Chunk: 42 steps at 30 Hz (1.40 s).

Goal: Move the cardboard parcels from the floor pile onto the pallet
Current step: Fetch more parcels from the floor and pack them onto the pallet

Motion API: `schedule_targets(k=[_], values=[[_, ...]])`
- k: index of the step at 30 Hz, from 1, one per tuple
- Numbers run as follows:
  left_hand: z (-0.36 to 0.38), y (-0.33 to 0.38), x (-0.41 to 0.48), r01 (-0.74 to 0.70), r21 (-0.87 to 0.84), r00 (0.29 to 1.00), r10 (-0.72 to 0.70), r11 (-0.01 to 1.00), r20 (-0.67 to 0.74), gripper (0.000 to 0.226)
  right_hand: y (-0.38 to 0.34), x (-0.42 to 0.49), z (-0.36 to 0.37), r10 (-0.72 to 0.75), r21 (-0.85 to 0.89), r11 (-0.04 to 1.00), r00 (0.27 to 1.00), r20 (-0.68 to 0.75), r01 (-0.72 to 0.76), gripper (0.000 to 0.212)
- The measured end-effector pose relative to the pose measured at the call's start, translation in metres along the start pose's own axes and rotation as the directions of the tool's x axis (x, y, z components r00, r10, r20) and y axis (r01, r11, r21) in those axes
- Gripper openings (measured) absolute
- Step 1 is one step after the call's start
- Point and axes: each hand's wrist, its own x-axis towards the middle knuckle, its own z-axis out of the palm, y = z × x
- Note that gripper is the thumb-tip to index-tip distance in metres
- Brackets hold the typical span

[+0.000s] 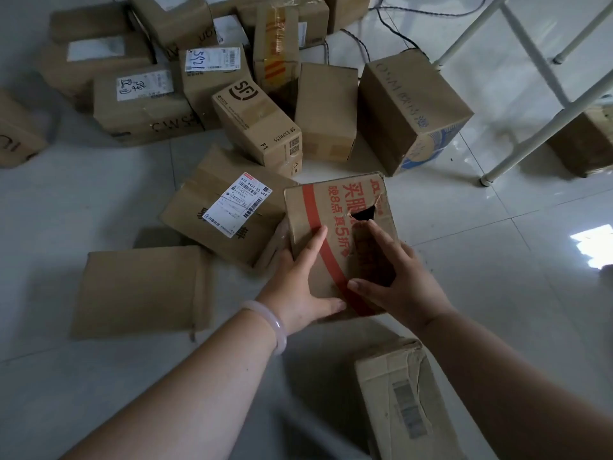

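Crushed carton (398, 396) lies closest, at lower right, just beyond the forearms. Past it, both hands hold the red-striped parcel (335, 224) at the near edge of the floor pile, just beside a flat labelled parcel (225, 217). Whether it is clear of the tiled floor (497, 260) cannot be told. No pallet is in view.

Grip: left hand (298, 287) clasps the near-left corner, with thumb and forefinger spread on the top face. Right hand (398, 277) covers the right half, forefinger reaching toward a torn hole (363, 214) — its other fingers are hidden.

Hazards: pressure near the tear could probably collapse the panel or enlarge the hole, releasing the contents. The crushed carton could catch a foot.

Orientation: printed face up; long axis apparently runs away from the person — far end leaning slightly left.
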Motion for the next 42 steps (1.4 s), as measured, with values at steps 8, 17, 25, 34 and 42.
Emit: schedule_targets(k=[8, 17, 25, 34, 42], values=[[-0.097, 0.104, -0.094, -0.022, -0.001, 0.998, 0.022, 1.0, 0.052, 0.117, -0.131, -0.072, -0.069, -0.037, -0.046, 0.998, 0.999, -0.026, 0.035, 0.095], [-0.24, 0.275, -0.227, -0.01, 0.039, 1.0, 0.011, 0.999, -0.022, 0.113, -0.328, -0.154, -0.177, -0.101, 0.035, 0.994, 0.994, -0.032, 0.102, 0.096], [-0.33, 0.372, -0.372, 0.035, -0.04, 0.974, -0.043, 0.999, -0.221, 0.113, -0.494, -0.222, -0.241, -0.291, -0.083, 0.95, 0.951, 0.101, 0.3, 0.097], [-0.426, 0.375, -0.532, -0.017, -0.135, 0.874, -0.051, 0.991, -0.484, 0.113, -0.658, -0.281, -0.197, -0.453, -0.133, 0.847, 0.83, 0.325, 0.514, 0.102], [-0.515, 0.302, -0.649, 0.014, -0.146, 0.77, -0.103, 0.989, -0.63, 0.116, -0.789, -0.315, -0.085, -0.505, -0.119, 0.783, 0.736, 0.451, 0.611, 0.102]])
